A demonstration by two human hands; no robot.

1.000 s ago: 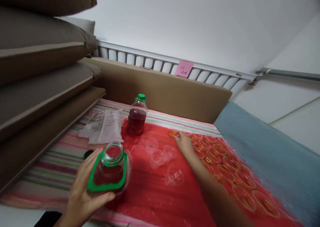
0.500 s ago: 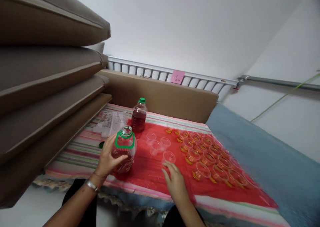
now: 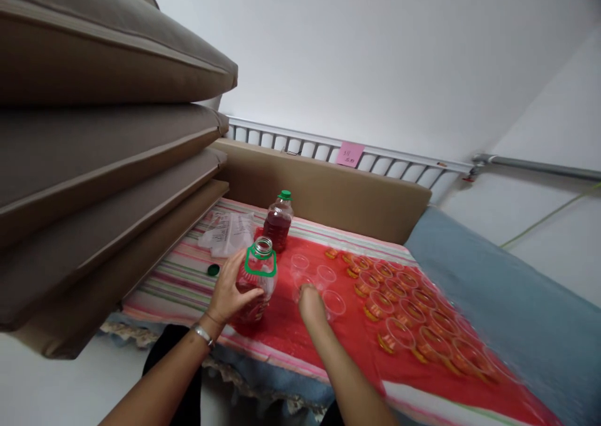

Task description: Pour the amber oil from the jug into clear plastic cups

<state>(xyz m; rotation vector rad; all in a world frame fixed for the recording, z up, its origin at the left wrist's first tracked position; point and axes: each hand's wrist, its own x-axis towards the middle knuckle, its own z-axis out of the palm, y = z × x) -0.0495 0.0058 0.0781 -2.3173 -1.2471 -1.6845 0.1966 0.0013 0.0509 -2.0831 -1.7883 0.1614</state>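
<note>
My left hand [image 3: 231, 296] is wrapped round an uncapped clear bottle [image 3: 256, 288] with a green handle ring and dark red liquid inside; it stands upright on the red sheet. My right hand [image 3: 310, 302] is closed at the rim of a clear plastic cup [image 3: 300, 283], its fingertips partly hidden. Close by stand more clear cups: one behind [image 3: 299, 263], another to its right [image 3: 326, 274], and a nearer one [image 3: 333, 303] right of my hand. Behind the held bottle is a second bottle [image 3: 277, 226] of red liquid with its green cap on.
Several cups [image 3: 397, 332] over orange-yellow items fill the right of the red sheet [image 3: 347, 338]. A green cap [image 3: 213, 269] and a plastic bag [image 3: 230, 232] lie on the striped cloth [image 3: 176, 282]. Stacked cushions [image 3: 113, 138] rise at left; a blue padded edge [image 3: 493, 257] borders the right.
My right hand has moved left and away from me, from the nearest cup to the middle one. My left hand still grips the bottle. The view has shifted, moving the scene rightward.
</note>
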